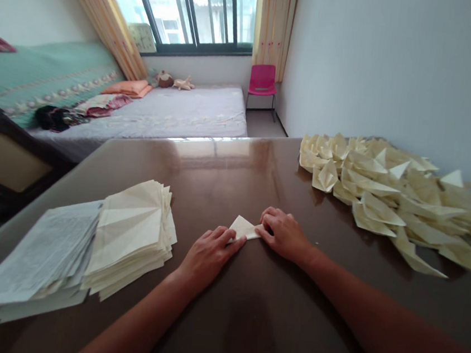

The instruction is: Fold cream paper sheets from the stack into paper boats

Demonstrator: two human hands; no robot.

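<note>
Paper folded into a small cream triangle (243, 227) lies flat on the dark brown table (227, 175), just in front of the person and touched by both hands. The left hand (208, 254) meets it from the near left, its fingers (226, 236) loosely bent and their tips resting on the piece's near left corner. The right hand (285, 236) meets it from the right, fingers curled down over the right end. Neither hand is closed around the paper: each presses it to the tabletop from above, and none of it is lifted. The piece's long axis runs across the person, from one set of fingertips to the other, with one point aimed away toward the window (194, 4). Both hands touch it, so neither is nearer. A stack of creased cream sheets (132, 233) lies well apart to the left, overlapping a stack of printed sheets (42, 254). A heap of folded pieces (397, 199) spreads along the wall on the right.
</note>
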